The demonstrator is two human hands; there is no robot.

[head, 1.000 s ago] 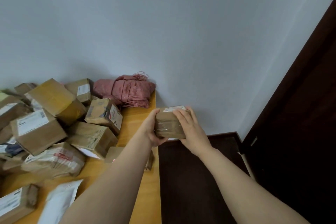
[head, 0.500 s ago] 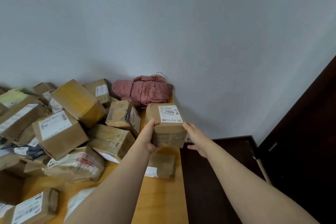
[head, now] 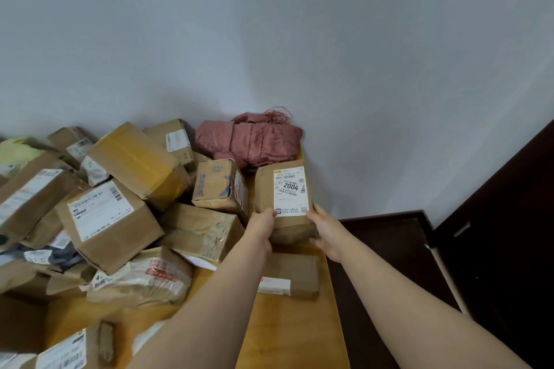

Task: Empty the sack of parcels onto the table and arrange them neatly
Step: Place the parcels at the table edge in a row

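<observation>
A brown cardboard parcel [head: 283, 195] with a white label reading 2004 lies at the far right of the wooden table [head: 296, 332], just in front of the folded pink sack [head: 250, 142]. My left hand [head: 262, 226] grips its near left corner and my right hand [head: 325, 229] holds its near right corner. A flat brown parcel [head: 292, 274] lies on the table just below my hands. A loose heap of cardboard parcels [head: 120, 207] fills the table's left side.
The grey wall stands right behind the sack and the heap. The table's right edge drops to a dark floor [head: 389, 249]. A dark door or cabinet [head: 509, 219] rises at the far right. A soft pale parcel [head: 141, 278] lies at the heap's near edge.
The 2004 parcel went from held in the air beyond the table's edge to lying on the table by the sack. My right hand, briefly off it, holds it again.
</observation>
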